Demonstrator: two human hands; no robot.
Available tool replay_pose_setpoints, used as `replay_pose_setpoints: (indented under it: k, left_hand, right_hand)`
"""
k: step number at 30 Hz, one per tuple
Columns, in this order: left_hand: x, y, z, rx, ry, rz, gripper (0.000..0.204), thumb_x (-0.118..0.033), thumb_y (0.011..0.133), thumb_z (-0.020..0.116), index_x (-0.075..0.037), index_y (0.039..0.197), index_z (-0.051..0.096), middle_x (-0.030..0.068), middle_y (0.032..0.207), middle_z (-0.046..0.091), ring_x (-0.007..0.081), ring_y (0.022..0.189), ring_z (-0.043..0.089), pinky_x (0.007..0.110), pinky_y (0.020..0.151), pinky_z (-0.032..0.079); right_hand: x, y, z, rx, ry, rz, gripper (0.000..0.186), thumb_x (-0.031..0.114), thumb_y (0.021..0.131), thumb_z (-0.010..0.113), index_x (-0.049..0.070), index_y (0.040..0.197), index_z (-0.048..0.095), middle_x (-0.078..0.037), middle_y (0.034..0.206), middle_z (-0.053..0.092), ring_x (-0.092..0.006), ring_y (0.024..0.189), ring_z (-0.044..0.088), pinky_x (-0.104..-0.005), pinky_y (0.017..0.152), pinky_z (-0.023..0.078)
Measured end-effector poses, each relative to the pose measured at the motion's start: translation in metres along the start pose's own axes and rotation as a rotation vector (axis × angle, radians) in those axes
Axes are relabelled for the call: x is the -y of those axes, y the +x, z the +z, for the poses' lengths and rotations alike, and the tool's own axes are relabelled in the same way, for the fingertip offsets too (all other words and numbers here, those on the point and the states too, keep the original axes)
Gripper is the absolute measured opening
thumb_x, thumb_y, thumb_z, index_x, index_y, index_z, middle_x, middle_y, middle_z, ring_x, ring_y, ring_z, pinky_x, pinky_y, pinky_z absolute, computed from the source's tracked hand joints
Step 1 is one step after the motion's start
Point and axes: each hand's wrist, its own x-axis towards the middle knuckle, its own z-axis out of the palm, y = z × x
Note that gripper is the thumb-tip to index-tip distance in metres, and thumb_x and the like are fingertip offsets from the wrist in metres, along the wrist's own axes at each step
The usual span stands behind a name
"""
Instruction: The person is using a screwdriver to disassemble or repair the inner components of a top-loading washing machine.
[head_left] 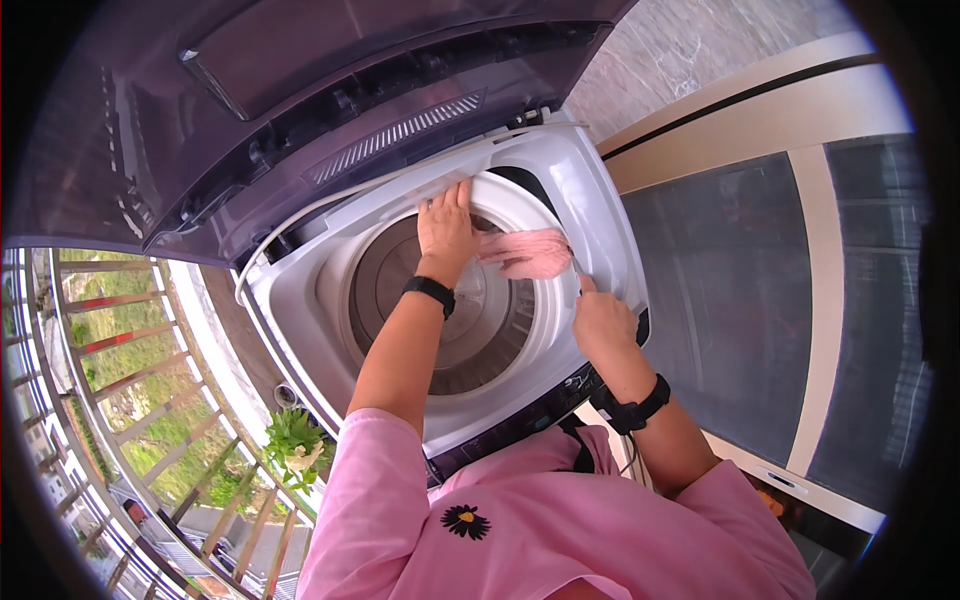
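Note:
My left hand (449, 232) reaches into the open top-loading washing machine (590, 190). Its fingers lie stretched over the white tub rim (490, 192), with the thumb side near a bunched pink cloth (530, 253). That cloth spans the right part of the tub opening, between my two hands. My right hand (604, 322) is curled at the right edge of the machine's top, index finger pointing toward the cloth. A thin, slender piece shows between that fingertip and the cloth; what it is, I cannot make out. Below lies the grey drum (400, 290).
The dark purple lid (330, 90) stands raised behind the tub. At the right is a beige-framed cabinet with dark panels (730, 300). A railing (160, 370) and a leafy plant (293, 445) are at the left. A pale cable (320, 203) crosses the machine's back edge.

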Motion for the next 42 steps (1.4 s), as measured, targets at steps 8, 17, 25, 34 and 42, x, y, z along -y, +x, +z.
replay_pose_setpoints:
  k: [8, 17, 25, 34, 42]
  left_hand:
    - [-0.003, -0.007, -0.005, 0.027, 0.051, 0.07, 0.093, -0.025, 0.076, 0.069, -0.009, 0.153, 0.02, 0.0069, 0.149, 0.036, 0.0242, 0.134, 0.037, 0.043, 0.11, 0.029]
    - [-0.067, -0.031, 0.016, -0.031, -0.067, 0.43, 0.052, -0.031, 0.08, 0.068, -0.003, 0.122, 0.056, 0.0124, 0.13, 0.051, 0.0312, 0.124, 0.046, 0.046, 0.105, 0.035]
    - [-0.092, -0.029, 0.046, -0.368, -0.305, 0.414, 0.038, -0.029, 0.071, 0.075, -0.012, 0.104, 0.066, 0.0066, 0.12, 0.056, 0.0293, 0.119, 0.045, 0.048, 0.099, 0.035]
    - [-0.101, -0.033, 0.043, -0.328, -0.356, 0.303, 0.02, -0.026, 0.067, 0.075, -0.019, 0.084, 0.07, 0.0007, 0.118, 0.059, 0.027, 0.121, 0.045, 0.048, 0.1, 0.032]
    - [-0.099, -0.032, 0.045, -0.25, -0.214, 0.308, 0.034, -0.038, 0.074, 0.068, -0.015, 0.097, 0.07, 0.0008, 0.128, 0.055, 0.0239, 0.128, 0.041, 0.049, 0.105, 0.029]
  right_hand:
    - [0.003, -0.013, 0.016, -0.037, -0.063, -0.003, 0.034, 0.006, 0.089, 0.046, -0.007, 0.119, 0.054, -0.027, 0.084, 0.068, -0.0435, 0.082, 0.068, -0.0496, 0.074, 0.055]
    - [-0.016, -0.011, 0.011, -0.012, 0.115, -0.013, 0.037, 0.019, 0.093, 0.056, 0.002, 0.125, 0.054, -0.026, 0.088, 0.068, -0.0444, 0.087, 0.066, -0.0522, 0.078, 0.052]
    - [-0.029, -0.003, 0.012, 0.003, 0.17, -0.005, 0.042, 0.021, 0.092, 0.058, 0.007, 0.131, 0.054, -0.026, 0.094, 0.068, -0.0431, 0.089, 0.065, -0.051, 0.079, 0.052]
    - [-0.036, -0.002, 0.007, 0.044, 0.211, -0.014, 0.041, 0.019, 0.091, 0.056, 0.01, 0.132, 0.054, -0.023, 0.096, 0.068, -0.0422, 0.093, 0.065, -0.0524, 0.082, 0.051]
    - [-0.013, -0.026, 0.016, 0.051, -0.107, -0.063, 0.034, 0.005, 0.089, 0.045, -0.004, 0.121, 0.055, -0.029, 0.088, 0.067, -0.0454, 0.086, 0.067, -0.0515, 0.075, 0.054]
